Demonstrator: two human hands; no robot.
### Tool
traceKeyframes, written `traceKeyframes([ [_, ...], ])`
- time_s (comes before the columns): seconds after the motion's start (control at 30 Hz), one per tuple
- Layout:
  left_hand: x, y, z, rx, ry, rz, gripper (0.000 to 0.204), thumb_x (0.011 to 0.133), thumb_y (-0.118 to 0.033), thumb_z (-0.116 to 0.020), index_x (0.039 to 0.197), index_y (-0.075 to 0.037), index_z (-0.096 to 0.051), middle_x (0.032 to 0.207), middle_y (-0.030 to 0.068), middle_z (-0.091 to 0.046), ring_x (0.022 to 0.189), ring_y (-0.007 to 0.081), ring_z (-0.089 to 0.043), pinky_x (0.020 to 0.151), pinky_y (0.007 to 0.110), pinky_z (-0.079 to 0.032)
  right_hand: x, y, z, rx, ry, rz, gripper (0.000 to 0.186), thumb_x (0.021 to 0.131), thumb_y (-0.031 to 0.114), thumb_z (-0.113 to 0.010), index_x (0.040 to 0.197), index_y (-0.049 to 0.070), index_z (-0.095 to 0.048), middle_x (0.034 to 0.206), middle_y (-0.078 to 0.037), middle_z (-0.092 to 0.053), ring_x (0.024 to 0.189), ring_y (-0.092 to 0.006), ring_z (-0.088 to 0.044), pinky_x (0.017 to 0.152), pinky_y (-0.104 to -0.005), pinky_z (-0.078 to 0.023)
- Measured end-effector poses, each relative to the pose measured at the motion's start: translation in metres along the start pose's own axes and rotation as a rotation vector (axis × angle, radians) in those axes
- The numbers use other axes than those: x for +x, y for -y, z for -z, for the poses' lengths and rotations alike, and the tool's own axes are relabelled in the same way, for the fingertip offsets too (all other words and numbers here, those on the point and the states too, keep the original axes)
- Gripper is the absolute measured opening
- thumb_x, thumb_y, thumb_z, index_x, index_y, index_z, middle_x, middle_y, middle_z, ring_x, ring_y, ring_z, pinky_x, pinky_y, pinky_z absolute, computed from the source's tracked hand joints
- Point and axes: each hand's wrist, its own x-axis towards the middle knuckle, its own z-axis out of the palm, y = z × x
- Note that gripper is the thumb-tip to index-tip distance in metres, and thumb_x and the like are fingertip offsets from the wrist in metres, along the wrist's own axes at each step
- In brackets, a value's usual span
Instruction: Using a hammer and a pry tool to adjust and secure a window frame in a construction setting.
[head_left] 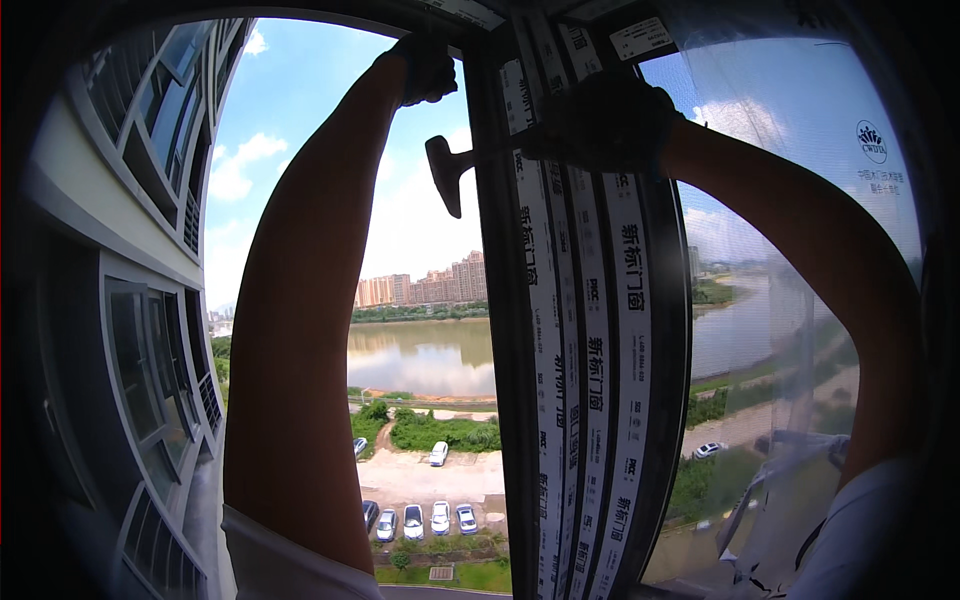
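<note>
My left hand [425, 75], dark and apparently gloved, is raised to the top edge of the window opening, fingers curled on something I cannot make out. My right hand [610, 125], also dark, grips a hammer-like tool [448, 178] whose dark head points left into the bright opening. The hand is in front of the upper part of a dark upright window frame [588, 300], covered in strips of printed white protective tape. Both forearms reach up from the lower edge.
Left of the opening stands the building's outer wall [140, 195] with windows. A glazed pane [760, 380] with hazy clear sheeting is at right. Far below, seen through the opening, lie parked cars [413, 523], greenery and a river [420, 355], with apartment blocks beyond.
</note>
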Motion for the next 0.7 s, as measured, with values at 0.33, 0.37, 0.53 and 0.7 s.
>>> traceKeyframes([
  [0.33,-0.002,0.001,0.012,0.208,-0.050,-0.052,0.037,0.107,-0.027,-0.040,0.074,-0.011,-0.049,0.058,-0.0005,-0.046,0.047,0.0108,-0.044,0.041,0.026,-0.033,0.010,0.011,0.008,0.181,0.099,-0.134,0.060,0.101,0.063,-0.040,0.093,0.014,-0.074,0.082,-0.009,-0.072,0.085,-0.0219,-0.073,0.080,-0.0403,-0.058],
  [0.37,-0.007,-0.003,0.010,0.210,-0.051,-0.055,0.037,0.107,-0.027,-0.040,0.074,-0.011,-0.049,0.058,-0.0005,-0.046,0.047,0.0108,-0.044,0.041,0.026,-0.033,0.006,0.008,-0.006,0.292,-0.030,-0.068,0.061,0.101,0.063,-0.040,0.092,0.014,-0.074,0.080,-0.009,-0.072,0.081,-0.0212,-0.073,0.075,-0.0378,-0.058],
  [0.53,-0.017,-0.002,0.007,-0.270,-0.175,0.010,0.039,0.108,-0.028,-0.035,0.075,-0.012,-0.049,0.058,0.0001,-0.047,0.045,0.0107,-0.041,0.039,0.027,-0.032,0.032,-0.008,0.040,0.048,0.049,-0.081,0.040,0.104,0.042,-0.049,0.090,0.013,-0.072,0.067,-0.005,-0.068,0.065,-0.0214,-0.072,0.063,-0.0358,-0.060],
  [0.7,-0.016,-0.007,-0.002,-0.014,-0.023,-0.014,0.038,0.108,-0.027,-0.036,0.074,-0.013,-0.046,0.057,-0.0007,-0.041,0.045,0.0113,-0.038,0.039,0.028,-0.030,0.015,-0.001,0.006,0.008,-0.183,0.211,0.050,0.103,0.055,-0.044,0.096,0.014,-0.071,0.077,-0.004,-0.071,0.074,-0.0209,-0.073,0.068,-0.0384,-0.060],
])
